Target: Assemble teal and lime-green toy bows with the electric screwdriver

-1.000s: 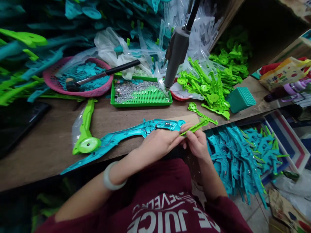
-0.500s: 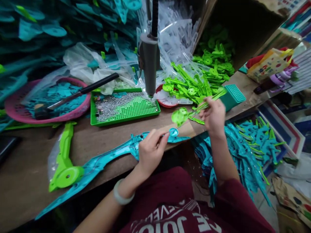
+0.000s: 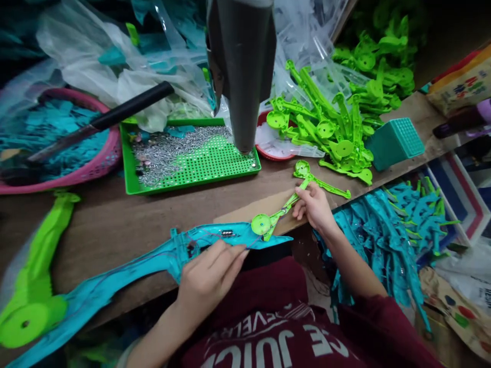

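Note:
A long blue plastic shell half (image 3: 149, 260) lies along the front of the bench, its hollow side up, with a thin wire and a small metal spring-like piece (image 3: 227, 233) inside. My left hand (image 3: 213, 271) is closed in a pinch on the thin purple wire (image 3: 253, 242) by the shell's lower rim. Between the fingers of my right hand (image 3: 313, 205) is the stem of a bright green plastic arm (image 3: 289, 202). Its round disc end rests over the right part of the blue shell. Another green arm (image 3: 330, 188) lies just behind my right hand.
A dark powered screwdriver (image 3: 242, 76) hangs over a green tray (image 3: 192, 186) of screws. To the left stands a pink basket (image 3: 113, 148) with a hammer (image 3: 130, 105) across it. Green parts (image 3: 326, 128) are heaped at right, near a teal box (image 3: 399, 143). Blue shells (image 3: 368, 240) are stacked below.
My right hand has brought the green arm down and left, its disc now over the blue shell. My left hand has shifted left, off the round blue seat. The view has moved closer.

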`<state>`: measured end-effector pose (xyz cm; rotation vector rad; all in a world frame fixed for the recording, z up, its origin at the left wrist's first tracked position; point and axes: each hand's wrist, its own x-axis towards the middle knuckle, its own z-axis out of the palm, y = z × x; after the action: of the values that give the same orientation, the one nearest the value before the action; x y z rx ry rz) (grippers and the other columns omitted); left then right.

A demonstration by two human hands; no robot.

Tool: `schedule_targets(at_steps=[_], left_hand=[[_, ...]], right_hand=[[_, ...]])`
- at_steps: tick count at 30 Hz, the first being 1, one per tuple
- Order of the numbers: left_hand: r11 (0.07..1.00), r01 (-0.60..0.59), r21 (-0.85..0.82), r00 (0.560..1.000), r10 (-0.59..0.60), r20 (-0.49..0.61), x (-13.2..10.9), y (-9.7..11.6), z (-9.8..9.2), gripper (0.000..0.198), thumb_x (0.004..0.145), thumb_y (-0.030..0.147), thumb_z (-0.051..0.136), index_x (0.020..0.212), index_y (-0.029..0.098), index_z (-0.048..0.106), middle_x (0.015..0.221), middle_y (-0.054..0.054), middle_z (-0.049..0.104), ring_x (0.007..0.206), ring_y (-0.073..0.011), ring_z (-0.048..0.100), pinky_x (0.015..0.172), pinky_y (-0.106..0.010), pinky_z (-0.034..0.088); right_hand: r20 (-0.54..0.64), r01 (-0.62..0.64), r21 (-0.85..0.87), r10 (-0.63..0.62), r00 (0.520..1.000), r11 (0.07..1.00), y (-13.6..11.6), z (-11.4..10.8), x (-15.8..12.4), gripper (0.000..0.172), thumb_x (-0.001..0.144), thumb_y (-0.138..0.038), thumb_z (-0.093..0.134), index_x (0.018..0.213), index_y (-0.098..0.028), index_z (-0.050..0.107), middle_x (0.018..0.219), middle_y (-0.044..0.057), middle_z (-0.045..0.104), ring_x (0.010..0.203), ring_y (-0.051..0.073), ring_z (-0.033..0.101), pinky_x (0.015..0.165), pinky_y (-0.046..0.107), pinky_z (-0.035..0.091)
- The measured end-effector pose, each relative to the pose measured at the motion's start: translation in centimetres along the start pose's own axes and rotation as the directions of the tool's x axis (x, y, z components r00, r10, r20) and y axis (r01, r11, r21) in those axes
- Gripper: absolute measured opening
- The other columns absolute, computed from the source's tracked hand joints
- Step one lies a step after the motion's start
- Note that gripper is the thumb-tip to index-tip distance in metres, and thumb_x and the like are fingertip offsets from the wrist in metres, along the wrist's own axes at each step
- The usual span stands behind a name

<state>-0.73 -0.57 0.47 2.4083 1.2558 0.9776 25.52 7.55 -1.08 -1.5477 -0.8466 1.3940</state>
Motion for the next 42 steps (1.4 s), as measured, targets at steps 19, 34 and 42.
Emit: schedule_targets(at_steps=[19, 34, 42], left_hand=[[0.845, 0.178, -0.504, 0.976, -0.088, 0.198, 2.9, 0.1, 2.0, 0.02, 0.094, 0.011, 0.049, 0.077, 0.02, 0.052, 0.079, -0.001, 0.07, 0.072, -0.0115, 0.068, 0.065, -0.021, 0.053], [0.581, 0.521, -0.626, 0.85, -0.417, 0.321, 2.7, -0.4, 1.7, 0.018, 0.093, 0.021, 0.055, 0.075, 0.02, 0.06, 0.083, -0.001, 0.074, 0.07, -0.0119, 0.072, 0.06, -0.021, 0.058], [0.545, 0.567, -0.618, 0.814, -0.484, 0.32, 2.8, -0.1, 2.1, 0.017, 0.091, 0.025, 0.058, 0.075, 0.02, 0.061, 0.082, -0.001, 0.075, 0.073, -0.0149, 0.074, 0.064, -0.025, 0.06]], right_hand=[[0.947, 0.905, -0.278, -0.25, 0.202, -0.323, -2.9, -1.1, -0.6, 0.024, 0.101, -0.012, 0.041, 0.109, -0.011, 0.064, 0.111, 0.015, 0.067, 0.089, 0.02, 0.057, 0.077, 0.033, 0.052], [0.482, 0.384, -0.873, -0.409, 0.774, -0.301, -2.4, -5.6, 0.9, 0.029, 0.097, -0.019, 0.044, 0.118, -0.01, 0.062, 0.103, 0.019, 0.062, 0.097, 0.03, 0.054, 0.077, 0.039, 0.049], [0.652, 0.575, -0.752, -0.491, 0.578, -0.322, -3.9, -6.1, 0.6, 0.027, 0.098, -0.018, 0.043, 0.113, -0.015, 0.064, 0.112, 0.018, 0.062, 0.097, 0.027, 0.055, 0.08, 0.039, 0.048]])
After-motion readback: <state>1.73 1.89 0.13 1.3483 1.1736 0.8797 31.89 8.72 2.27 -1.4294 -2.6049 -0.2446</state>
